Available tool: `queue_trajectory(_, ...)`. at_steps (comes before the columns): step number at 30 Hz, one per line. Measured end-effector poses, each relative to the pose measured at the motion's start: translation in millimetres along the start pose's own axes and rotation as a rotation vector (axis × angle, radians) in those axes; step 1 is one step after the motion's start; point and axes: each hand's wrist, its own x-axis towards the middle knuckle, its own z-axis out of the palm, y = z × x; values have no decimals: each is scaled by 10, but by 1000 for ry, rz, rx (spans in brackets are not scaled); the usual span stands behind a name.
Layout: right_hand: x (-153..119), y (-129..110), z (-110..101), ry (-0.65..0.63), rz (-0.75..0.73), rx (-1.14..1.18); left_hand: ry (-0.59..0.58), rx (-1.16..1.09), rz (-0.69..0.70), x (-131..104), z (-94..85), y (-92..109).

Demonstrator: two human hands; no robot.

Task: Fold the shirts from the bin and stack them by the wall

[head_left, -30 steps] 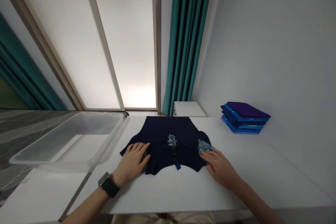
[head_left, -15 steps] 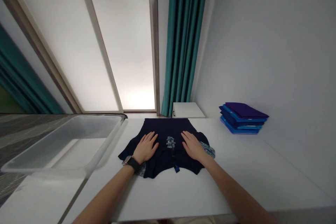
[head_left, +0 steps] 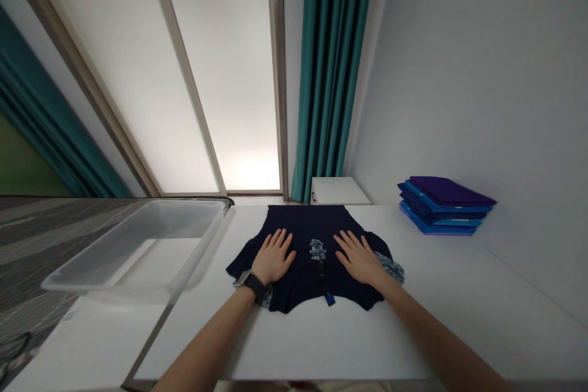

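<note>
A dark navy garment (head_left: 305, 282) lies spread on the white table (head_left: 321, 349), its curved neckline towards me. It carries a pale blue patterned patch (head_left: 317, 249) at the middle, patterned cloth at both sides and a small blue tag (head_left: 329, 299) at the neckline. My left hand (head_left: 274, 257) rests flat on the left part of the garment, fingers spread, a dark watch on the wrist. On the right part lies my right hand (head_left: 359, 257), palm down with its fingers apart. Neither hand grips the cloth.
At the left stands a translucent plastic bin (head_left: 184, 269). A stack of folded blue and purple cloths (head_left: 448, 205) sits at the back right by the wall. Beyond the table's far edge is a small white cabinet (head_left: 340, 190) below a teal curtain (head_left: 333, 73).
The whole view has shifted, so the garment, bin and stack appear further right. The fingers of my right hand look more spread; both hands are still on the garment.
</note>
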Motion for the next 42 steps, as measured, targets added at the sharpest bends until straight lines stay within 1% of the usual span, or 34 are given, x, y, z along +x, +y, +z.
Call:
queue_trajectory(4, -157, 64, 4, 4, 72, -52, 7, -21, 22, 53, 32, 147)
queue_trajectory(7, -263, 62, 9, 12, 102, -96, 16, -25, -17, 81, 45, 246)
queue_trajectory(10, -319, 47, 2, 23, 95, -123, 18, -15, -61, 48, 36, 291)
queue_trajectory(14, -335, 7, -25, 28, 32, -118, 0, 9, -78, -102, -10, 286)
queue_trajectory(17, -355, -90, -36, 32, -8, -102, -13, 33, -94, -266, -61, 268)
queue_trajectory(21, -431, -262, -31, 49, -26, -79, -35, 55, -119, -463, -127, 250)
queue_trajectory(24, -469, -325, -53, 41, -12, -46, -46, 53, -118, -506, -158, 235)
queue_trajectory(26, -439, -324, -93, 32, -3, -16, -31, 43, -103, -455, -171, 216)
queue_trajectory(28, -350, -296, -146, 44, -9, 16, -2, 36, -79, -341, -180, 187)
queue_trajectory(31, -120, -219, -199, 101, -31, 42, 25, 26, -30, -99, -175, 109)
queue_trajectory(34, 140, -109, -164, 136, -56, 31, 39, 11, -19, 123, -119, -9)
queue_trajectory(36, 275, -37, -95, 112, -77, 26, 37, 3, -56, 212, -53, -95)
queue_trajectory(38, 359, 15, -21, 63, -88, 29, 29, 0, -90, 251, 16, -164)
queue_trajectory(42, 375, 25, 34, -10, -53, 29, 22, 12, -100, 244, 92, -216)
